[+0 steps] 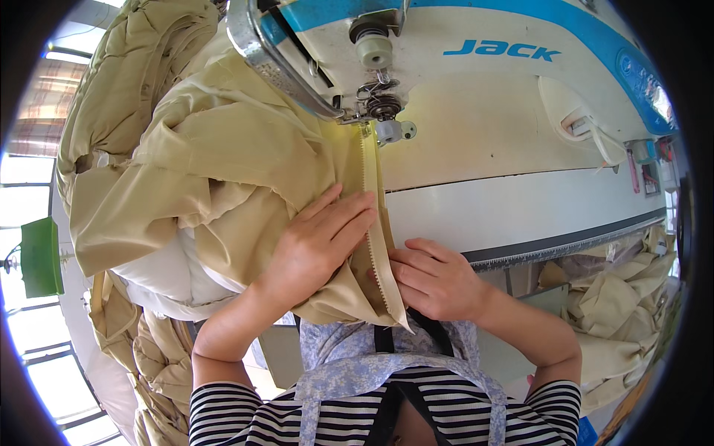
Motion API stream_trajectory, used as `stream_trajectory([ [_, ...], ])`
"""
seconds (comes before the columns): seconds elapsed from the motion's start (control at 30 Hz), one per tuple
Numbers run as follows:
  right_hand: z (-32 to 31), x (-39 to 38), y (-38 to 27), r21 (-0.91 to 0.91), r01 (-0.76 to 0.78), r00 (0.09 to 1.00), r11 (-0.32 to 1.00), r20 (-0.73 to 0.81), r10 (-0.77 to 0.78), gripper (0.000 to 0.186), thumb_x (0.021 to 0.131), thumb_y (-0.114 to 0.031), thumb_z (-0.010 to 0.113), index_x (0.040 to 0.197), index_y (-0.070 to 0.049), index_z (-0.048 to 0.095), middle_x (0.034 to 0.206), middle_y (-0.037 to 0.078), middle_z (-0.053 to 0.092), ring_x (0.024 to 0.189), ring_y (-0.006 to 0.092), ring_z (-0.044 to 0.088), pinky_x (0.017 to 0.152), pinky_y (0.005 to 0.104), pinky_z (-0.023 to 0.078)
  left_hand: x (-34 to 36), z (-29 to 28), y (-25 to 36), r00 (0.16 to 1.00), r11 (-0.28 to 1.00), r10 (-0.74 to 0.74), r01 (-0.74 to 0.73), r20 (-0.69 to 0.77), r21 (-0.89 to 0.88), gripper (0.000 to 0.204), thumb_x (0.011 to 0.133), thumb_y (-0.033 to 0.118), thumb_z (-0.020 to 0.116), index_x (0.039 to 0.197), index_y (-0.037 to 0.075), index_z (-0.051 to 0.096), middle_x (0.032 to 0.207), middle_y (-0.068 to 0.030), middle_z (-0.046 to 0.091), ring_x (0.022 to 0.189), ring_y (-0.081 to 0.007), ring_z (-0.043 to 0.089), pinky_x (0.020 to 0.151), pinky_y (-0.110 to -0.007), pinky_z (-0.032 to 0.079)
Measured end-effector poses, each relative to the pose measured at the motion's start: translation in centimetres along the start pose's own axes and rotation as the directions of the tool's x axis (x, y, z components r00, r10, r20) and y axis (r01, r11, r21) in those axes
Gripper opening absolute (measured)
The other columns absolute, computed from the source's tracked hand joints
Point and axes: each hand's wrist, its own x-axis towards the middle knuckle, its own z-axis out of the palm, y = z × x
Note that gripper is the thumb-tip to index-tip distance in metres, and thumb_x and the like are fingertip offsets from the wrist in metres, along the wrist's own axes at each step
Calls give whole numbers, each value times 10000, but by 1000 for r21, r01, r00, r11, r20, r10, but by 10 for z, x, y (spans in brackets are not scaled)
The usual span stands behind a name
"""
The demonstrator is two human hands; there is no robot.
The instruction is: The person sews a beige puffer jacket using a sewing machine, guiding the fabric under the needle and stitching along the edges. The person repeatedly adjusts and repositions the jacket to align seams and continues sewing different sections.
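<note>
A khaki satin garment (186, 149) lies bunched over the sewing bed, with a pale zipper tape (378, 267) running along its right edge up to the presser foot (366, 128) of a white and blue sewing machine (483, 89). My left hand (321, 238) rests on the fabric left of the zipper, fingers stretched out flat. My right hand (439, 282) is at the tape's lower part, its fingers curled and closed on the zipper edge; the thumb is hidden.
Khaki padded pieces (137, 52) are heaped at the back left, more cloth (610, 312) at the right and below on the left. A dark ruler strip (565, 241) edges the white table (446, 215). A green panel (39, 256) stands at the far left.
</note>
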Motion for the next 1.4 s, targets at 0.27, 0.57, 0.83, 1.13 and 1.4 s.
stream_trajectory([
  [0.27, 1, -7, 0, 50, 11, 1000, 999, 17, -11, 285, 707, -164, 659, 953, -48, 741, 1096, 64, 673, 1032, 227, 639, 878, 370, 511, 5, 4, -2, 999, 999, 48, -48, -6, 2, 349, 752, 66, 645, 1091, -10, 678, 1129, -132, 664, 1080, -299, 671, 1018, -476, 518],
  [0.57, -4, -4, 2, 63, 42, 998, 997, 50, -45, 221, 731, -172, 654, 906, -57, 723, 1082, 35, 638, 1020, 196, 588, 837, 330, 465, 7, 10, -7, 997, 997, 61, -62, -52, -34, 319, 763, 60, 644, 1074, -4, 673, 1105, -128, 666, 1127, -309, 657, 1030, -469, 512],
  [0.83, -7, -1, 1, 41, -22, 995, 999, 101, 18, 269, 758, -152, 658, 1005, -68, 721, 1060, 35, 661, 1004, 180, 604, 836, 315, 467, 12, 18, -18, 990, 991, 95, -104, -102, -88, 221, 806, 92, 668, 1011, 13, 636, 1052, -112, 626, 1151, -312, 628, 1040, -468, 497],
  [1.13, -10, 23, 25, -36, -97, 988, 995, 113, 101, 299, 696, -138, 710, 990, -106, 752, 933, -13, 676, 895, 150, 649, 788, 302, 510, 33, 29, -47, 982, 994, 91, -100, -167, -45, 214, 785, 53, 743, 982, 43, 660, 976, -97, 652, 1038, -284, 670, 973, -447, 535],
  [1.4, -12, 33, 32, -64, -35, 999, 997, 26, 36, 331, 702, -126, 719, 1027, -64, 732, 911, 25, 667, 873, 229, 657, 788, 340, 548, 34, 19, -46, 975, 992, 110, -94, -195, 86, 263, 735, 92, 630, 993, 43, 650, 1027, -87, 646, 1032, -277, 632, 906, -394, 523],
])
